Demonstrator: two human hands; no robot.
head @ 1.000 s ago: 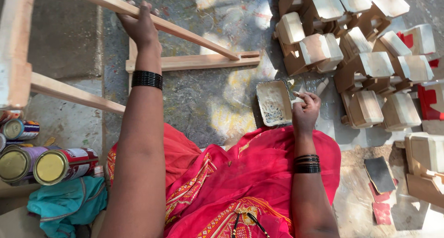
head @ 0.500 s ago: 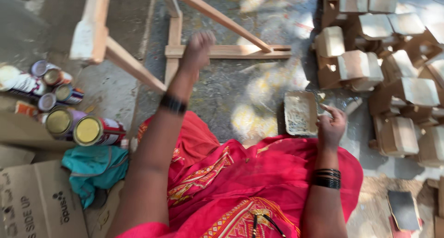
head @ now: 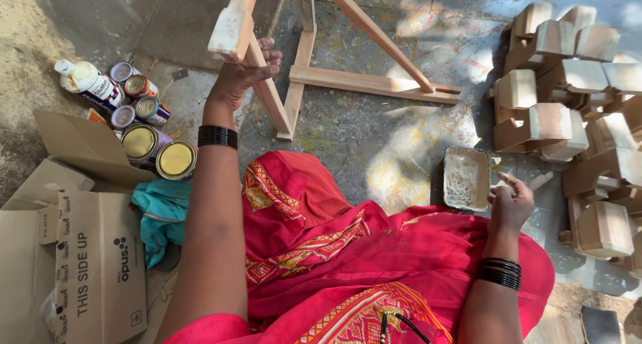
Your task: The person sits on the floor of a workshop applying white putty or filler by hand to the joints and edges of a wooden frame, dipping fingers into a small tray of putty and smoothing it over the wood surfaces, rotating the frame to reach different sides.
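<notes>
Wooden frame (head: 361, 83) on the concrete floor (head: 374, 150), ahead of your knees: your left hand (head: 242, 76) grips its raised leg, fingers (head: 264, 71) clenched round the bar. Keep that hold firm so the frame cannot rock. The gripped leg's long axis slants up toward you, its capped end uppermost. Your right hand (head: 509, 203) pinches a small brush beside the paint tray (head: 466, 178).

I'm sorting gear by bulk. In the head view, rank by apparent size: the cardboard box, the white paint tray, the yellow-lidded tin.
1. cardboard box, though it sits nearest the camera
2. white paint tray
3. yellow-lidded tin
</notes>
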